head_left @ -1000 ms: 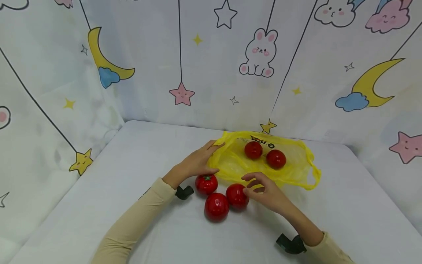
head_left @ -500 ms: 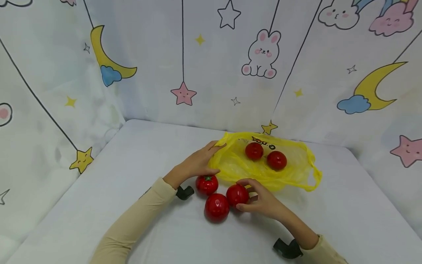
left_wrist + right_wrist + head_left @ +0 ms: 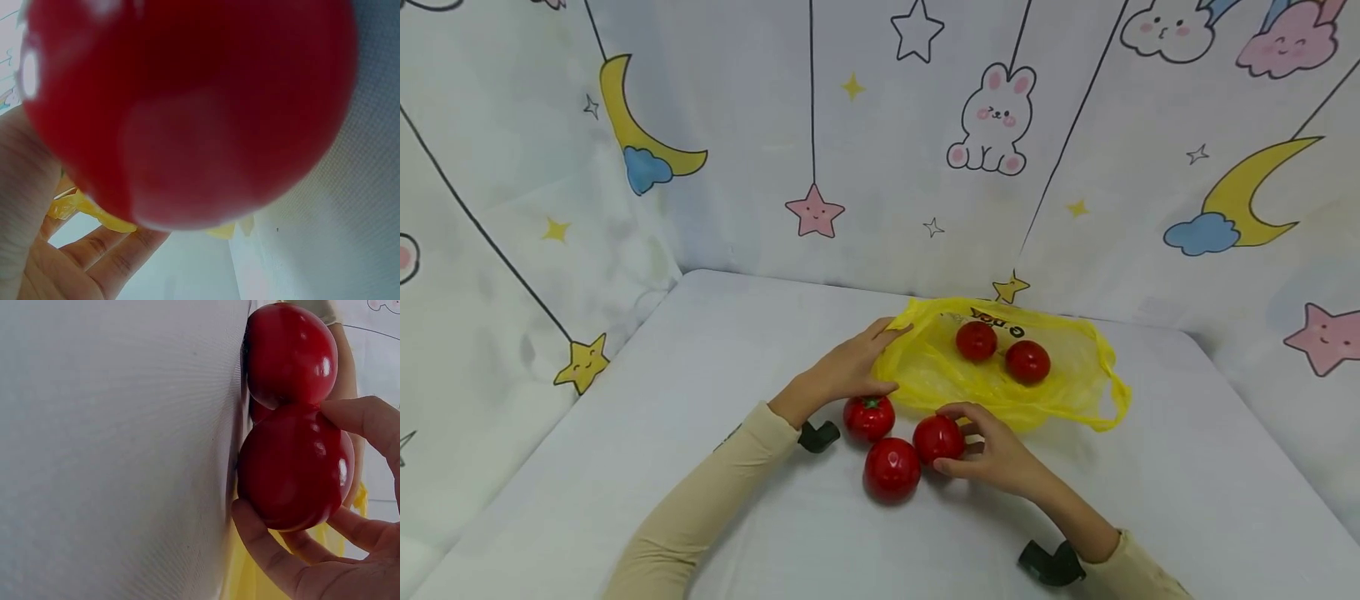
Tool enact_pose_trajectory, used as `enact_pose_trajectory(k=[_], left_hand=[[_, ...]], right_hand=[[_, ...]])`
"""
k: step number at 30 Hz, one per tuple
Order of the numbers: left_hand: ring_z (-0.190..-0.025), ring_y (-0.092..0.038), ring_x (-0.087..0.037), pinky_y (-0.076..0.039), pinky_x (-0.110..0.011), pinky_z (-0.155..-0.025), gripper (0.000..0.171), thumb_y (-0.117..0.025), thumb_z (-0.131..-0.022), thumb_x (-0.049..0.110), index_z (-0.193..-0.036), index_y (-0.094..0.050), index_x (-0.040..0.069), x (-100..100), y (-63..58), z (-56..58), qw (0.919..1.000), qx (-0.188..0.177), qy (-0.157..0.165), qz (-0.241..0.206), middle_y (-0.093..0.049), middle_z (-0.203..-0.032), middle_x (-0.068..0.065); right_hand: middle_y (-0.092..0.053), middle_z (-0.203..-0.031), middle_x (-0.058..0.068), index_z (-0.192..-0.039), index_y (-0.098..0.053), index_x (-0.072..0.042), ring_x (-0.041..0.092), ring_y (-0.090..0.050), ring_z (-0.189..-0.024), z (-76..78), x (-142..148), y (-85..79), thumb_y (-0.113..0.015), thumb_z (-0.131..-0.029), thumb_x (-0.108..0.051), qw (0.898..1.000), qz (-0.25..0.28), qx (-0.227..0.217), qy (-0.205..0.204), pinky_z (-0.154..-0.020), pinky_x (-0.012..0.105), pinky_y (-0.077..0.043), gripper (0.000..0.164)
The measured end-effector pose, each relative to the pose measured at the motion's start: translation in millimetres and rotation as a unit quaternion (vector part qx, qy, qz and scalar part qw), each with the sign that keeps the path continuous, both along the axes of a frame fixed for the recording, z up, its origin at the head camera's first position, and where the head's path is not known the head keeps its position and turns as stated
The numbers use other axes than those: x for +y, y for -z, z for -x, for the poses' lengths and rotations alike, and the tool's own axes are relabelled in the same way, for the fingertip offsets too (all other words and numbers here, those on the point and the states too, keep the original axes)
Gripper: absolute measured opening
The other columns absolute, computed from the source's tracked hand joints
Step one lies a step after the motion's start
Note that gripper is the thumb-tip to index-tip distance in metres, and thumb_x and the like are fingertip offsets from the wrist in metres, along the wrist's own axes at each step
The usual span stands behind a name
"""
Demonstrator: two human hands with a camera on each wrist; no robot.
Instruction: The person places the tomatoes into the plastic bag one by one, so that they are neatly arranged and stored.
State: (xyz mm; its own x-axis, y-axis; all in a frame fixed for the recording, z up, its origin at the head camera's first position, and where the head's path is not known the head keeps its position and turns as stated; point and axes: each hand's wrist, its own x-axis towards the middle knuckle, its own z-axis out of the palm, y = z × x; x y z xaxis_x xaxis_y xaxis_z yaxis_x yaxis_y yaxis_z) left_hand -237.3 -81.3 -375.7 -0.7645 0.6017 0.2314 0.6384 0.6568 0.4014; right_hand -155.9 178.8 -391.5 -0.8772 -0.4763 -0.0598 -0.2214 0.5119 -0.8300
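My right hand (image 3: 1000,454) holds a shiny red tomato (image 3: 937,439) on the table, thumb on the near side and fingers round the far side; the right wrist view shows the fingertips on the tomato (image 3: 297,469). Against it sits a second tomato (image 3: 891,471). A third tomato (image 3: 868,419), with a green stem star, lies just below my left hand (image 3: 850,367) and fills much of the left wrist view. That hand is spread at the left mouth of a yellow plastic bag (image 3: 917,367), its fingers touching the film.
Two more tomatoes lie in the bag, a left one (image 3: 976,342) and a right one (image 3: 1027,362). The bag's handle loop (image 3: 1116,408) points right. A white cloth covers the table (image 3: 760,533); a patterned curtain (image 3: 730,100) hangs behind it.
My right hand has come down and left, its fingers and thumb closing round the right tomato of the front group. My left hand and the bag stay in place.
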Motion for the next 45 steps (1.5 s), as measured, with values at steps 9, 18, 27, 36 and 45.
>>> enact_pose_trajectory(k=[9,18,27,36,45], left_hand=[[-0.134,-0.044,-0.026,-0.043,-0.038,-0.107,0.083,-0.078,-0.082,0.027,-0.151,-0.035,0.009,1.0,3.2,-0.5,0.9999,-0.014,-0.008,-0.003,-0.029,-0.154,-0.012],[-0.134,-0.044,-0.026,-0.043,-0.038,-0.107,0.083,-0.078,-0.082,0.027,-0.151,-0.034,0.009,0.3,2.3,-0.8,0.9999,-0.01,-0.01,-0.002,-0.03,-0.154,-0.013],[-0.135,-0.043,-0.026,-0.043,-0.039,-0.107,0.083,-0.078,-0.082,0.025,-0.151,-0.034,0.009,-1.1,2.0,-0.1,0.9999,-0.008,-0.01,-0.007,-0.029,-0.154,-0.012],[-0.134,-0.043,-0.026,-0.043,-0.038,-0.107,0.082,-0.077,-0.083,0.025,-0.151,-0.034,0.008,-0.7,3.6,-0.1,0.9999,-0.004,-0.007,-0.008,-0.03,-0.154,-0.013],[-0.134,-0.044,-0.027,-0.043,-0.038,-0.107,0.082,-0.078,-0.083,0.025,-0.151,-0.035,0.01,0.6,3.3,-0.5,0.9999,-0.009,-0.01,-0.008,-0.031,-0.153,-0.012]], right_hand=[[-0.053,-0.131,0.014,-0.132,-0.051,-0.009,0.028,-0.059,-0.109,-3.9,-0.2,-5.5,-0.082,-0.079,-0.026,1.0,0.009,0.003,0.021,-0.085,0.029,-0.057,0.064],[-0.053,-0.132,0.014,-0.133,-0.051,-0.009,0.028,-0.059,-0.108,-2.7,4.4,-15.3,-0.08,-0.08,-0.026,0.999,0.012,0.035,0.023,-0.086,0.034,-0.057,0.063],[-0.054,-0.131,0.014,-0.132,-0.052,-0.01,0.029,-0.059,-0.109,3.3,6.7,-28.8,-0.081,-0.079,-0.024,0.996,0.029,0.073,0.037,-0.087,0.033,-0.057,0.062],[-0.051,-0.135,0.013,-0.135,-0.05,-0.015,0.033,-0.059,-0.111,10.7,7.8,-30.2,-0.08,-0.08,-0.025,0.994,0.037,0.064,0.078,-0.084,0.036,-0.058,0.063],[-0.051,-0.135,0.014,-0.135,-0.05,-0.015,0.036,-0.056,-0.115,21.8,7.7,-26.4,-0.081,-0.079,-0.024,0.991,0.046,0.07,0.108,-0.084,0.038,-0.058,0.064]])
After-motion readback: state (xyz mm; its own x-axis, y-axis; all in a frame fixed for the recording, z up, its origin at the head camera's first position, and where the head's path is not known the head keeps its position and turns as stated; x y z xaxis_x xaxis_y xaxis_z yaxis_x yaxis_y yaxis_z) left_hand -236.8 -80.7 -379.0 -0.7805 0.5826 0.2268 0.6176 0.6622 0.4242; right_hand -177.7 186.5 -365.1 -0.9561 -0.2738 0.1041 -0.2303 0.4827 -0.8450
